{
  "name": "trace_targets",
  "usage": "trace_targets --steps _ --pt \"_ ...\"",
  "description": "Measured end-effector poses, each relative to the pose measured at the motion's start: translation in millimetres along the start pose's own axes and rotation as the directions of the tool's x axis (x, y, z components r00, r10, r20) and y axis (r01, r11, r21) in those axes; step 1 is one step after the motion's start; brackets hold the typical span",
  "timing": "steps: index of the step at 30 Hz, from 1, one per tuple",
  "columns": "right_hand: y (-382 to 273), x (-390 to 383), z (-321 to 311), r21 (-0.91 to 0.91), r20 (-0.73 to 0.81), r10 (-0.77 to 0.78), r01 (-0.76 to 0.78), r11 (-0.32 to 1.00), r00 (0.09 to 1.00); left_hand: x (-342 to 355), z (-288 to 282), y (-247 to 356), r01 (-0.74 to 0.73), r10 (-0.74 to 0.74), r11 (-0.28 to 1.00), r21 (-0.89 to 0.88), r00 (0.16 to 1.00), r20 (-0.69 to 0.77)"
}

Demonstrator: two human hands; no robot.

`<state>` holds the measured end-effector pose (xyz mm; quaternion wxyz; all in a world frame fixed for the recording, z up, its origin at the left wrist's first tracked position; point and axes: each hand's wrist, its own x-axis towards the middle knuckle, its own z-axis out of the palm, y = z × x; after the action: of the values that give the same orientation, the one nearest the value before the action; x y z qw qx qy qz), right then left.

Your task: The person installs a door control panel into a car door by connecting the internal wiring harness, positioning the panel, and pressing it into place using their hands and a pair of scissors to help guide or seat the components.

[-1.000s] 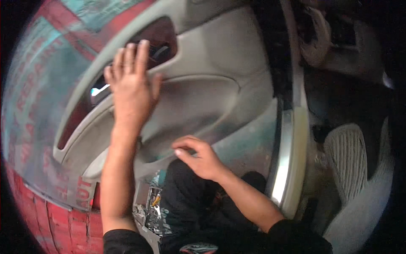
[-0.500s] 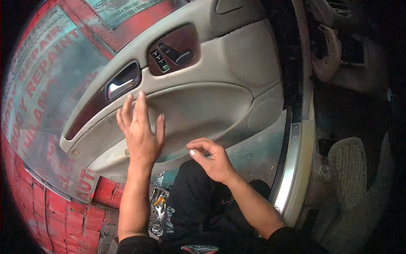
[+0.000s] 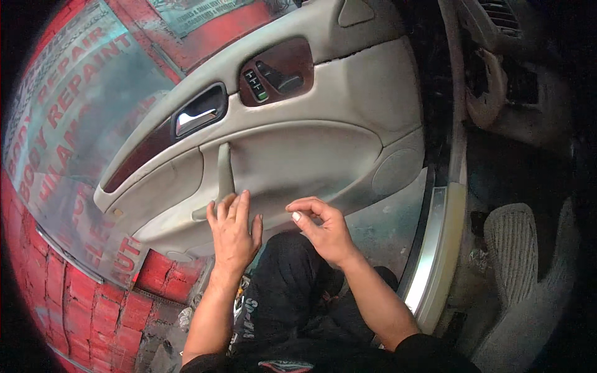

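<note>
A beige car door panel (image 3: 298, 146) stands open in front of me. My left hand (image 3: 236, 233) is in front of its lower part, fingers stretched and apart, near the lower end of the pull handle (image 3: 225, 171). Whether the fingertips touch the handle I cannot tell. To its right, my right hand (image 3: 323, 233) is raised above my knee with its fingers curled and the thumb close to the forefinger. Anything small between them is hidden. Higher on the panel are a chrome door release lever (image 3: 198, 119) and a dark wood-look switch plate (image 3: 277, 71).
On the right, a metal door sill (image 3: 429, 248) edges the car's interior, with a ribbed grey seat (image 3: 513, 248) and a steering wheel (image 3: 488, 87). A red brick wall (image 3: 93, 298) and a lettered sign board (image 3: 68, 124) stand behind the door at left.
My left hand has come down from just below the release lever, uncovering the pull handle. My right hand keeps almost the same pose. The view has shifted slightly.
</note>
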<state>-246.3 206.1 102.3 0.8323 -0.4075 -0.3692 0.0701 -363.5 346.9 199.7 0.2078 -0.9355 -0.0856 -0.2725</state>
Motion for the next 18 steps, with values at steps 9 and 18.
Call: trace_targets --steps 9,18 --pt "1 1 -4 -0.019 0.019 0.034 -0.034 0.999 0.999 132 -55 53 -0.284 0.372 0.916 0.282 0.863 -0.341" --pt "-2 4 -13 -0.001 -0.062 -0.024 0.024 1.0 0.998 215 -33 46 -0.249 0.523 0.778 0.576 0.766 -0.375"
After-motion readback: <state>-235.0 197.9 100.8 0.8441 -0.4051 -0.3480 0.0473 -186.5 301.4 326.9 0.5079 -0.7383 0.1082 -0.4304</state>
